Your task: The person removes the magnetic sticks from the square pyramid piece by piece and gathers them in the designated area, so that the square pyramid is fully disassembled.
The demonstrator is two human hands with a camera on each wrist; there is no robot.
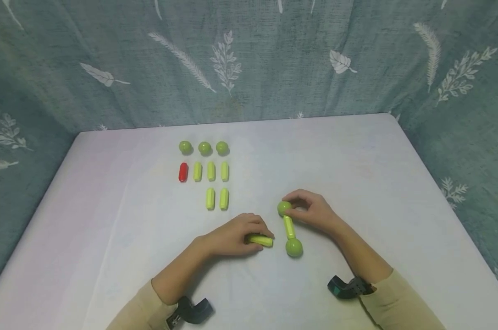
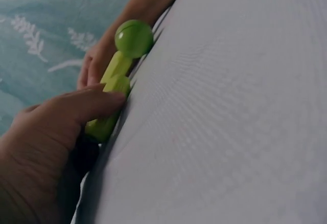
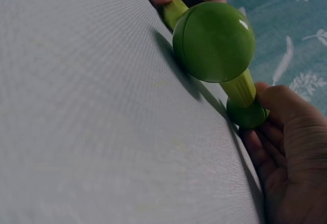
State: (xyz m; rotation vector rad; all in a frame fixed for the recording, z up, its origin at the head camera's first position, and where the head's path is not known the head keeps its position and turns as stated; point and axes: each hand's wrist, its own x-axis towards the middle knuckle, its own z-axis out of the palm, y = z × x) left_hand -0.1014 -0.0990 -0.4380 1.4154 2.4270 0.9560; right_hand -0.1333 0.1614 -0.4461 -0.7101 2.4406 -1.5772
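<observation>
Head view with both wrist views. On the white table (image 1: 356, 183) I see my left hand (image 1: 232, 238) lying knuckles up, its fingers curled together over a loose yellow-green rod (image 1: 261, 239) whose near end sticks out toward the centre; the left wrist view shows the thumb (image 2: 87, 106) pressed along that rod (image 2: 104, 124). My right hand (image 1: 315, 211) pinches the far green ball (image 1: 284, 208) between thumb and fingertips. That ball caps one end of a joined yellow-green rod (image 1: 289, 227), and a near green ball (image 1: 294, 247) caps the other end, so the three form a dumbbell resting on the table just right of the loose rod, close to it but apart. In the right wrist view the near ball (image 3: 213, 41) fills the foreground and the fingers (image 3: 286, 116) wrap the far ball (image 3: 248, 115). Toward the back left lie three spare green balls (image 1: 204, 148) in a row, then a red rod (image 1: 183, 172) beside three spare yellow-green rods (image 1: 211, 171), then two more rods (image 1: 217, 199). A leaf-printed teal cloth (image 1: 249, 59) hangs behind. I can read no brand, label or writing on any piece.
</observation>
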